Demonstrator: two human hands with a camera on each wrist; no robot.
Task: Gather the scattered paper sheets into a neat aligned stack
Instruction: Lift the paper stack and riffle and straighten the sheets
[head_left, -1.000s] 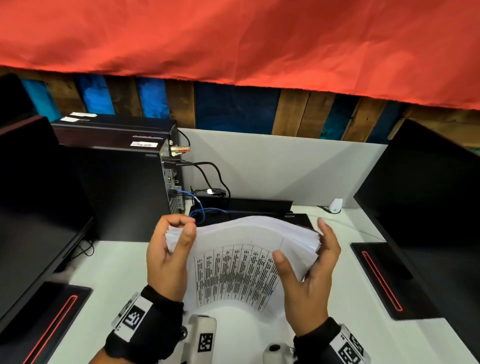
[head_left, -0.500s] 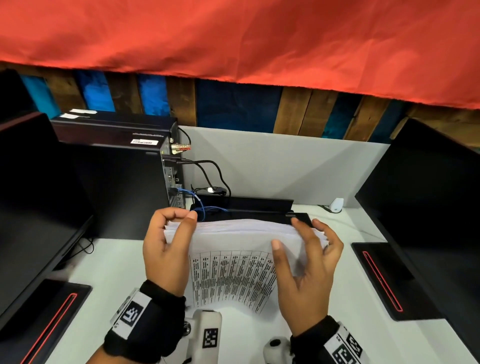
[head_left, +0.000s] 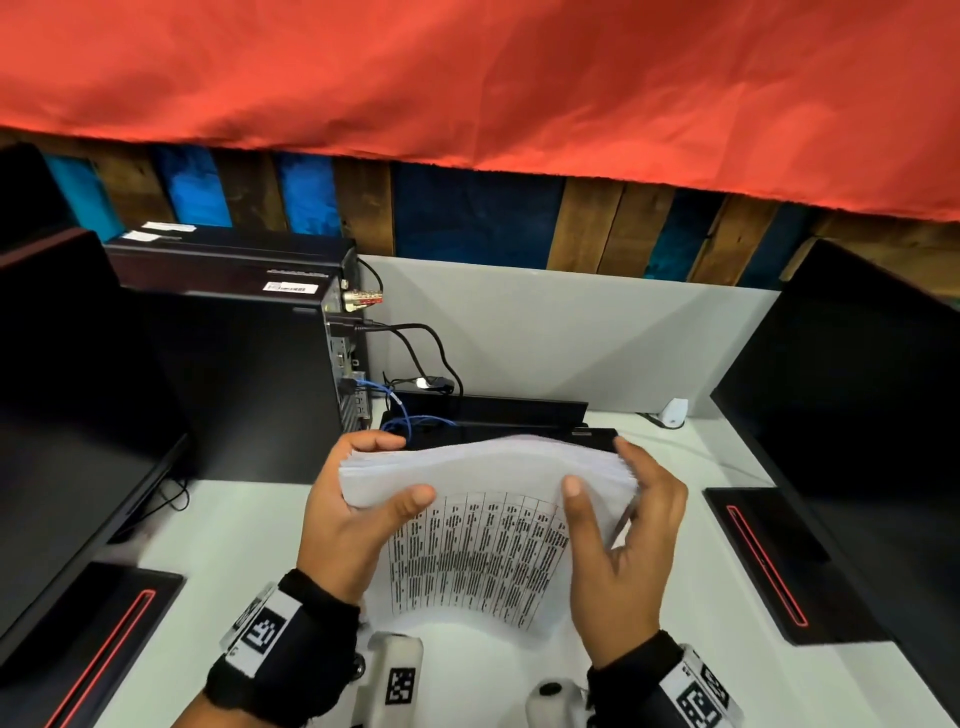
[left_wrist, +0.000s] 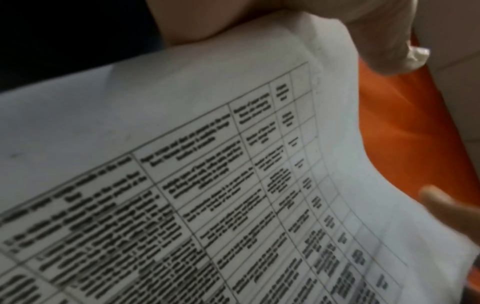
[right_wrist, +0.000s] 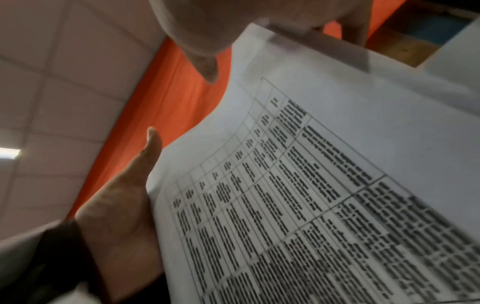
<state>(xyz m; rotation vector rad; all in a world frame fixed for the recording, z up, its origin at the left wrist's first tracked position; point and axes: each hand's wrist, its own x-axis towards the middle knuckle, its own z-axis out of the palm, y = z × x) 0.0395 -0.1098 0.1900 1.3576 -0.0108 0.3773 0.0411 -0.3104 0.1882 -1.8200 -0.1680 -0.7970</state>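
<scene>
A thick stack of white paper sheets stands on edge over the white desk, its printed table facing me and its top edge bowed upward. My left hand grips the top left corner, thumb on the front and fingers curled over the back. My right hand holds the right side, thumb on the front face and fingers behind the edge. Both wrist views are filled by the front sheet, blurred. The stack's bottom edge is hidden behind my hands and wrists.
A black computer tower with cables stands at the left rear. Dark monitors flank the desk, their bases on it. A low black device lies just behind the stack, before a grey partition.
The right fingers have slid from the stack's top edge back to its right side. The stack has bowed upward again. The left thumb now lies across the front sheet.
</scene>
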